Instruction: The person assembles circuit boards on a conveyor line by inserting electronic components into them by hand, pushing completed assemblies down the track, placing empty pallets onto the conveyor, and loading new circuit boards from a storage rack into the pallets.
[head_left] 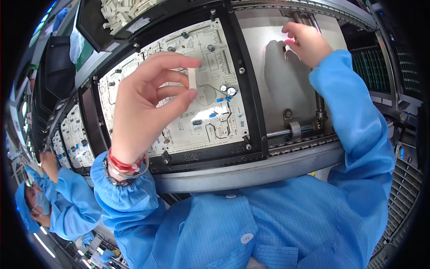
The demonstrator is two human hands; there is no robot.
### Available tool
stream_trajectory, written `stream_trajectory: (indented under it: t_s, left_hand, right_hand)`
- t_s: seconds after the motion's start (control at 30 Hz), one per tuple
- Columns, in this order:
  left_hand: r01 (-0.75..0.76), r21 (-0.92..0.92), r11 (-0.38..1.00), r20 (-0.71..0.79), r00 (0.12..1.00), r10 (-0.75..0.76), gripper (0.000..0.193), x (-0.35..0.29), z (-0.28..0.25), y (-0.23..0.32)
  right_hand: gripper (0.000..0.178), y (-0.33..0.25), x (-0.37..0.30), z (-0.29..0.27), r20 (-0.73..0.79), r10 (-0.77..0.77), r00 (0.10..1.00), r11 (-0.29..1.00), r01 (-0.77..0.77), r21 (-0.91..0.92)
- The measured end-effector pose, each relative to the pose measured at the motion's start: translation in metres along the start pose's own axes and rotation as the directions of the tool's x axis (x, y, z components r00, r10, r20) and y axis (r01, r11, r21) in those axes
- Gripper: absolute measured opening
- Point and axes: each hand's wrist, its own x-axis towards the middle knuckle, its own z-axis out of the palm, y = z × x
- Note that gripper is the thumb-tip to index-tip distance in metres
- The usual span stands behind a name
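The left hand [143, 103] pinches a small white rectangular plastic connector [192, 78] between thumb and fingers, raised over the white circuit board [179, 89] in its black carrier frame. The right hand [307, 42] rests curled on the grey conveyor plate [277, 71]; what it grips cannot be told.

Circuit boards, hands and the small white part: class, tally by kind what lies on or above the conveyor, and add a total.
Circuit boards in black carriers: 3 (nearest, next, far one)
Person's own hands: 2 (left hand, right hand)
Small white connector pinched in the left hand: 1
Total: 6
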Motion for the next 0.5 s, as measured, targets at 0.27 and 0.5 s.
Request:
stream_trajectory:
  t_s: [0.27, 0.5]
  left_hand:
    - [0.01, 0.054, 0.998, -0.001, 1.0, -0.01, 0.037, 0.001, 0.003, -0.003]
    - [0.017, 0.011, 1.0, -0.017, 1.0, -0.017, 0.036, -0.001, 0.004, -0.006]
  right_hand:
    - [0.022, -0.02, 0.006, 0.016, 0.155, -0.053, 0.987, 0.981, 0.081, -0.179]
    - [0.025, -0.017, -0.004, 0.028, 0.154, -0.152, 0.976, 0.963, 0.182, -0.198]
